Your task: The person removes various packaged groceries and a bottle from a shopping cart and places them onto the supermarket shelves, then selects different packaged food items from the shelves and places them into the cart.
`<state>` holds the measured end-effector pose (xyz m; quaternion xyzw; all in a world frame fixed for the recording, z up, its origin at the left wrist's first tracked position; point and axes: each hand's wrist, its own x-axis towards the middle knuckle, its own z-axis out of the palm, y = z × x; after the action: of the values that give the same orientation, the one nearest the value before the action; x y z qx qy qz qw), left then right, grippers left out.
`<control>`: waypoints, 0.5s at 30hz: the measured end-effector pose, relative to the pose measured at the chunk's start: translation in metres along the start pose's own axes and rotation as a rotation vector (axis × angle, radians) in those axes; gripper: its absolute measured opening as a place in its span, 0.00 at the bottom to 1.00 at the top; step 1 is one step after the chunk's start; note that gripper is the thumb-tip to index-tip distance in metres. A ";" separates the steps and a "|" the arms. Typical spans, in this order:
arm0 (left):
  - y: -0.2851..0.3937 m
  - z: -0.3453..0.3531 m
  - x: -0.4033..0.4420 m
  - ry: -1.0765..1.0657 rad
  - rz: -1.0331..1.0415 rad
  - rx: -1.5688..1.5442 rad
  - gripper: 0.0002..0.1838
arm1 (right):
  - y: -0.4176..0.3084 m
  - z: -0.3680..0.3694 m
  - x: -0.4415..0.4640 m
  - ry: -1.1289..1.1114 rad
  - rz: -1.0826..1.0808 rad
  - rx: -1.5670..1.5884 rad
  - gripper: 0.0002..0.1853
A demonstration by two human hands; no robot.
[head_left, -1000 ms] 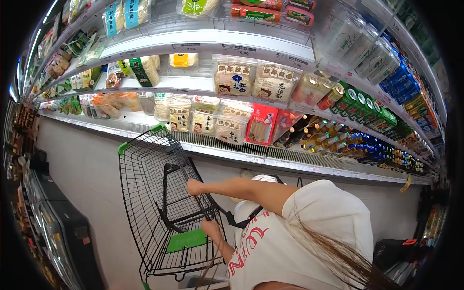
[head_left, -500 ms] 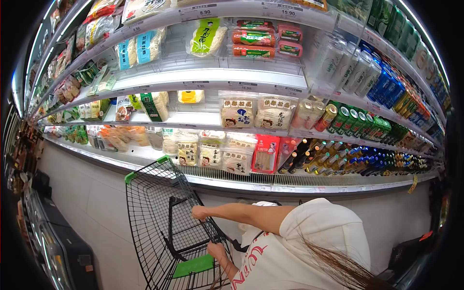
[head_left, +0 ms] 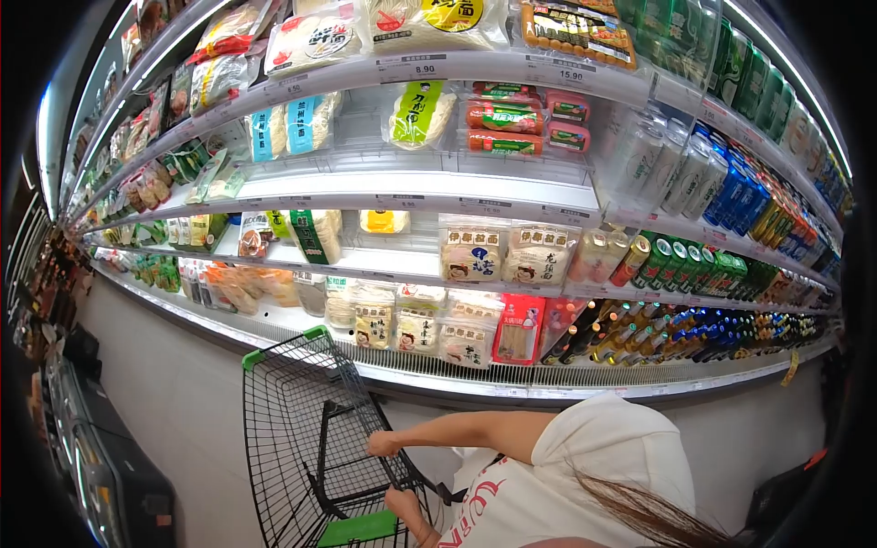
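Cart (head_left: pixel 322 447) stands lengthwise toward shelves (head_left: pixel 429 185), slanting left.

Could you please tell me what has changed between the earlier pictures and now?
The view has tilted up: the shelves and cart sit lower in the picture, and more upper packs show. Nothing was visibly taken or let go; the right hand and left hand stay on the cart.

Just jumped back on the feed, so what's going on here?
The right hand and left hand both grip the near end of a black wire shopping cart, the right one closer to the shelves. The cart stands alongside them. Noodle packs and green cans sit there, neither touched by a hand.
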<state>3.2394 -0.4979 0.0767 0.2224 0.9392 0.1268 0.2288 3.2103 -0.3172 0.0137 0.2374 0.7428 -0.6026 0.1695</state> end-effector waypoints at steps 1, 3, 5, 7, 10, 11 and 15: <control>0.008 -0.007 0.000 -0.004 -0.013 -0.016 0.22 | -0.004 -0.004 -0.003 0.001 -0.022 0.012 0.26; -0.013 0.008 0.020 0.058 0.041 0.058 0.23 | -0.007 -0.016 -0.001 -0.047 -0.092 -0.083 0.25; -0.030 0.023 0.039 0.122 0.036 0.092 0.24 | -0.012 -0.025 0.004 -0.012 -0.080 -0.060 0.24; -0.038 0.027 0.052 0.093 0.050 0.056 0.23 | -0.024 -0.046 -0.004 -0.051 -0.073 -0.028 0.24; -0.037 0.027 0.058 0.075 0.043 0.053 0.23 | -0.022 -0.056 0.014 -0.072 -0.148 -0.054 0.24; -0.033 0.023 0.059 0.072 0.039 0.062 0.23 | -0.026 -0.061 0.010 -0.074 -0.156 -0.072 0.24; -0.014 0.015 0.065 0.030 -0.103 0.106 0.32 | -0.029 -0.078 0.009 -0.100 -0.158 -0.076 0.22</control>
<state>3.1897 -0.4770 0.0347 0.1838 0.9582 0.0681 0.2086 3.1892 -0.2442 0.0492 0.1413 0.7723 -0.5964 0.1671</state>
